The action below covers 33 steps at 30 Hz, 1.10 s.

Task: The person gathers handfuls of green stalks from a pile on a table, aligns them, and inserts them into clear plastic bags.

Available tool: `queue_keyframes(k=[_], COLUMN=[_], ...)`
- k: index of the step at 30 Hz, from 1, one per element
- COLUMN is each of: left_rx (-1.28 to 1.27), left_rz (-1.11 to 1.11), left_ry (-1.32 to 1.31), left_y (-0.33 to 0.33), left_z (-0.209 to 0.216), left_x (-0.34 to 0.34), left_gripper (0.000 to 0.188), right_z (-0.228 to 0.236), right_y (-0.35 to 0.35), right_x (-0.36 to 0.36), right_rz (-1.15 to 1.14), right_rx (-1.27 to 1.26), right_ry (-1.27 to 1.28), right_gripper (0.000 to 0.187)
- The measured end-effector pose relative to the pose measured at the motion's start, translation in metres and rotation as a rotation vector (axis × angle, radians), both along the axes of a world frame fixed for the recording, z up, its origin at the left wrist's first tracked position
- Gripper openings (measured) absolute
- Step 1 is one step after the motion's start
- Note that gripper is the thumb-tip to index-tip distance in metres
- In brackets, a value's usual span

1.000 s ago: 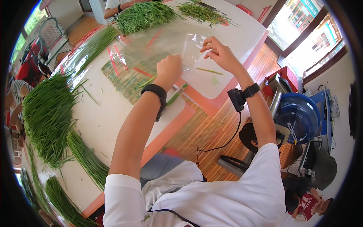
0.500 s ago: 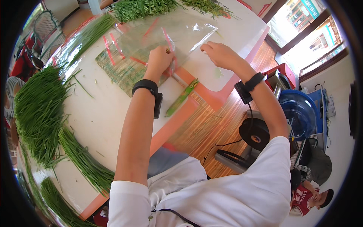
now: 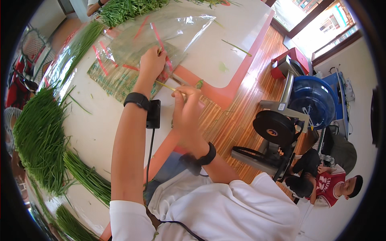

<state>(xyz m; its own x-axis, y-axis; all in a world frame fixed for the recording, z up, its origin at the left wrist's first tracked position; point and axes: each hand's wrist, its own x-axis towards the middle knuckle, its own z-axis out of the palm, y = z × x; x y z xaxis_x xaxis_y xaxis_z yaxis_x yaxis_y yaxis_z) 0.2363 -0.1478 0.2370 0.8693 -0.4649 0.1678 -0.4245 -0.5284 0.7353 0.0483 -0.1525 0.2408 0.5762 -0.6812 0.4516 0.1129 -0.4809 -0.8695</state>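
My left hand is closed over a clear plastic bag with red stripes; what its fingertips pinch is too small to make out. A thin yellowish stalk runs from beneath the left wrist to my right hand. The right thumb and forefinger pinch its near end, and the rest of that hand is blurred. Under the plastic lies a worn, green-patterned mat. Beyond the right knuckles shows the tip of a long green object, mostly hidden by the hand.
Piled green stalks cover the table's left side, with a bundle nearer me. Leafy greens lie at the far edge. A single stalk rests at right. Beyond the table's pink border stand a black-wheeled machine and blue tub.
My right hand has come left and nearer me, from the plastic's far right edge to beside my left wrist, and now pinches a thin stalk. My left hand stays at the plastic.
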Motion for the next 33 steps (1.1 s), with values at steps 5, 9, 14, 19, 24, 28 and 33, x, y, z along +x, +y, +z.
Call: queue_keyframes(k=[5,9,14,19,24,28,33], left_rx=[-0.29,-0.329,-0.387,0.107,0.298,0.336,0.387], left_rz=[-0.179,-0.071,0.116,0.097,-0.018,-0.039,-0.022], left_ry=[0.821,0.973,0.716,-0.239,-0.602,-0.645,-0.624], left_y=[0.032,0.041,0.01,0.0,-0.012,-0.014,-0.014], left_z=[0.022,0.042,0.063,0.009,0.013,0.014,0.015], left_x=[0.018,-0.002,-0.07,-0.102,-0.13,-0.134,-0.134], left_gripper=[0.023,0.018,0.019,0.014,0.019,0.018,0.021], right_z=[-0.002,-0.004,0.006,0.028,0.015,-0.014,-0.013], right_y=[0.0,-0.008,-0.021,-0.036,-0.087,-0.105,-0.11], right_x=[0.013,0.016,0.028,0.016,-0.02,-0.026,-0.026], right_rz=[0.112,0.137,0.148,0.121,-0.424,-0.498,-0.457], right_rx=[0.588,0.731,0.951,0.694,-0.059,-0.262,-0.305], right_ry=[-0.544,-0.727,-0.817,-0.506,-0.043,0.143,0.205], right_gripper=[0.007,0.01,0.012,0.013,0.018,0.018,0.013])
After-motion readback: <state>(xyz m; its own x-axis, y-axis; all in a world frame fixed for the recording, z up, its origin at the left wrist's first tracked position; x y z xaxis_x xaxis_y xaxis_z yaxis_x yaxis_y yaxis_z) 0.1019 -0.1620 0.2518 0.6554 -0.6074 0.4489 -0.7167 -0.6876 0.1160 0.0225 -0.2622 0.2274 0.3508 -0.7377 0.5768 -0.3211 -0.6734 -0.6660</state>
